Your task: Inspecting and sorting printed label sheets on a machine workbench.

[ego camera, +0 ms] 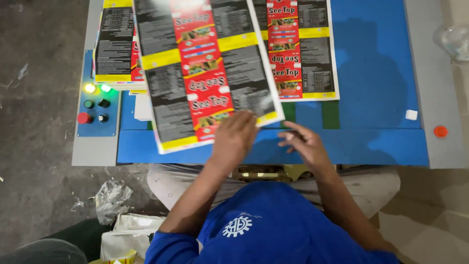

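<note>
My left hand (234, 139) grips the near edge of a glossy printed label sheet (205, 68), red down the middle with black and yellow blocks. The sheet lies at a slant over the blue table (376, 68), and its near left corner reaches the table's front edge. My right hand (304, 145) is just right of that sheet's near corner, low over the blue surface, fingers loosely spread and holding nothing. A second sheet (303, 49) of the same print lies flat beyond my right hand.
A stack of the same sheets (115, 44) sits at the far left. Below it is a control panel (97, 105) with lit yellow and green lamps, a red button and black knobs. A small white block (411, 115) and an orange cap (440, 131) lie at right. Crumpled plastic (112, 198) is on the floor.
</note>
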